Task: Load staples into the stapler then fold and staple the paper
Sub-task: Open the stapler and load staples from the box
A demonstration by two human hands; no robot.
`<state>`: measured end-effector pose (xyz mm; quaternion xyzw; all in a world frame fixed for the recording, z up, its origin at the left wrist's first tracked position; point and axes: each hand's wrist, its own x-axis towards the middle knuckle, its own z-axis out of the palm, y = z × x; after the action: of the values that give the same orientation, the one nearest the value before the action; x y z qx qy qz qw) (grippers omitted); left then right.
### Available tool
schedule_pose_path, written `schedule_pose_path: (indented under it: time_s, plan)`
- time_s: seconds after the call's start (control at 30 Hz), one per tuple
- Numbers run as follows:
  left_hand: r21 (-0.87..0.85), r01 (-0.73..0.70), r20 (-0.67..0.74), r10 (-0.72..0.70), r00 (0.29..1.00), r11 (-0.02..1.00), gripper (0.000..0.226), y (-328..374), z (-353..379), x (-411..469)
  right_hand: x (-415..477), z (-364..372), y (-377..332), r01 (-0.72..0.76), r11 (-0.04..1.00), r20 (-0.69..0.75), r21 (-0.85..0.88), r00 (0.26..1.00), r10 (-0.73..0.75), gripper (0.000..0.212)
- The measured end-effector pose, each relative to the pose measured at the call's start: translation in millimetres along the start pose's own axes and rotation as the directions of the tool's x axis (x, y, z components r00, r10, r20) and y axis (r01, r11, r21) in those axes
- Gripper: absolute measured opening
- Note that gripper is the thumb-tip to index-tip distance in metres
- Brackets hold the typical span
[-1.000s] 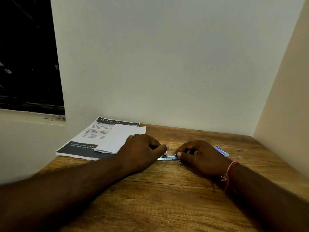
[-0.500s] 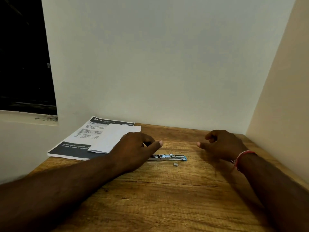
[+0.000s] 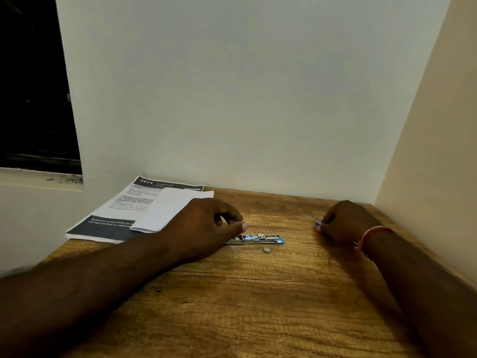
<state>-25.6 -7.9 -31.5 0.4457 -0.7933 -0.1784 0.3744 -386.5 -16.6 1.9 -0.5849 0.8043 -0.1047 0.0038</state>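
Evidently mid-loading: open stapler [image 3: 258,239] at frame centre, left hand [image 3: 204,226] curled over its end, grip unclear; right hand [image 3: 346,223] pinching purple box [image 3: 319,223] at right; paper [image 3: 170,210] at left, not yet stapled.

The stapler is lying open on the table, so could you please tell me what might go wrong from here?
A small loose staple piece lies on the table beside the stapler; either arm could brush it away. The left hand covers only the stapler's left end, so its open channel might slide during loading. The right hand curls round a small blue item, mostly hidden; it may slip.
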Motion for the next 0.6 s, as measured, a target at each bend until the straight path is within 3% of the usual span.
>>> schedule_pose_path:
  time_s: [0.13, 0.23, 0.33, 0.47, 0.6]
  plan:
    - [-0.036, -0.017, -0.031, 0.016, 0.999, 0.999, 0.022, -1.7, -0.8, 1.4, -9.4, 2.1, -7.2, 0.129, 0.97, -0.103, 0.206, 0.989, -0.11, 0.008]
    - [-0.108, -0.058, -0.047, 0.053, 0.997, 0.993, 0.019, -1.3, -1.7, 1.6, -23.3, 5.1, -23.6, 0.355, 0.85, -0.291, 0.388, 0.923, -0.253, 0.021]
    - [-0.357, -0.012, -0.053, -0.007, 0.999, 0.934, 0.012, 3.7, 0.3, 4.3, -45.8, 7.0, -47.4, 0.548, 0.689, -0.374, 0.473, 0.834, -0.406, 0.043]
    - [-0.643, 0.088, 0.047, -0.075, 0.996, 0.761, 0.012, 13.2, -0.4, 4.6, -69.2, 15.5, -70.9, 0.691, 0.538, -0.419, 0.483, 0.722, -0.551, 0.065]
    - [-0.73, 0.176, 0.127, -0.122, 0.984, 0.66, 0.018, 14.8, -1.9, 2.9, -75.4, 19.7, -77.6, 0.75, 0.467, -0.478, 0.468, 0.66, -0.58, 0.072]
